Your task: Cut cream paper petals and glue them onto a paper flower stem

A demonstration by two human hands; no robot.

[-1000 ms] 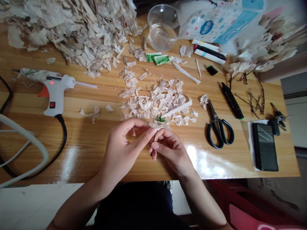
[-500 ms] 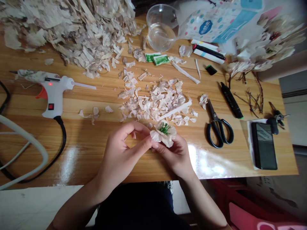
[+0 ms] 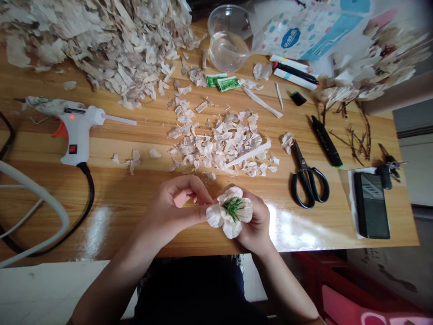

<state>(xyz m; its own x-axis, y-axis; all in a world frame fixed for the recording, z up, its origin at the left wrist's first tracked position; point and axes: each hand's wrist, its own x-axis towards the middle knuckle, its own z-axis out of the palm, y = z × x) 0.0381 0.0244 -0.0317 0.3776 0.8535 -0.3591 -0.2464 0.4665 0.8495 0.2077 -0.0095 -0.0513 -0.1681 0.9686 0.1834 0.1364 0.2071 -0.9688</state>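
Observation:
A small handmade flower (image 3: 230, 213) of pale papery petals with a green tufted centre faces up at me, near the front edge of the wooden table (image 3: 118, 198). My right hand (image 3: 259, 223) holds it from behind and below. My left hand (image 3: 177, 205) pinches the flower's left petal between thumb and fingers. Just beyond my hands lies a loose heap of cut petals (image 3: 219, 142).
A white glue gun (image 3: 76, 128) with its red light on lies at the left, its black cord trailing off. Black scissors (image 3: 307, 176), a black marker (image 3: 326, 141), a phone (image 3: 371, 205), keys and twigs lie right. A big husk pile (image 3: 98, 40) and a clear bowl (image 3: 228, 38) stand behind.
The flower has turned from facing away over the petal heap to facing up at me, and both hands have drawn it back toward the table's front edge.

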